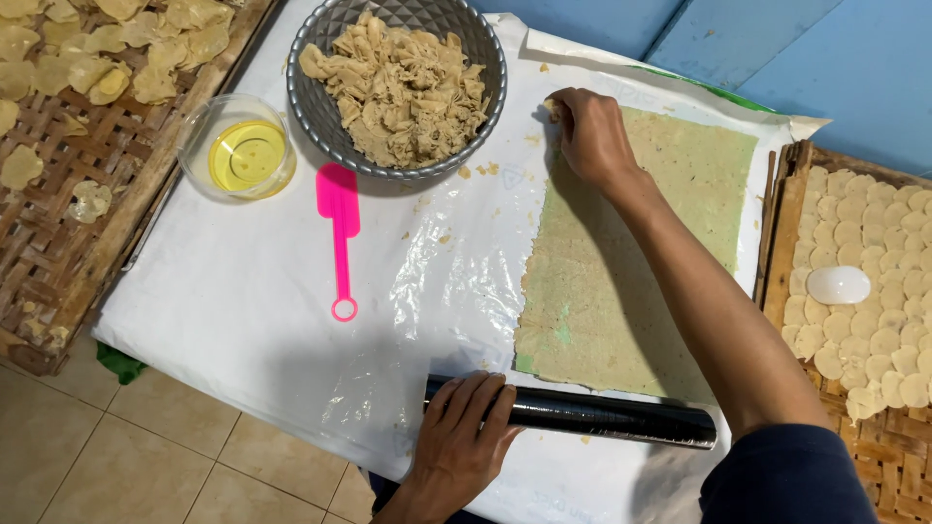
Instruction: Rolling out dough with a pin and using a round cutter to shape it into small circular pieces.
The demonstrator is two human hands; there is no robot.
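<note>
A thin rolled-out sheet of greenish-beige dough [621, 262] lies on the white plastic-covered board [233, 301]. My right hand [587, 131] reaches to the sheet's far left corner and pinches a small bit of dough at its edge. My left hand [466, 432] rests on the left end of a black rolling pin [582, 415], which lies across the near edge of the dough. A grey bowl [320, 107] heaped with torn beige dough scraps stands at the far side, just left of my right hand.
A pink plastic spatula [340, 233] lies below the bowl. A clear glass bowl of yellow oil [238, 150] stands at the left. Woven trays hold cut dough rounds at the right [874, 330], with a white oval lid, and dried pieces at the left [58, 116].
</note>
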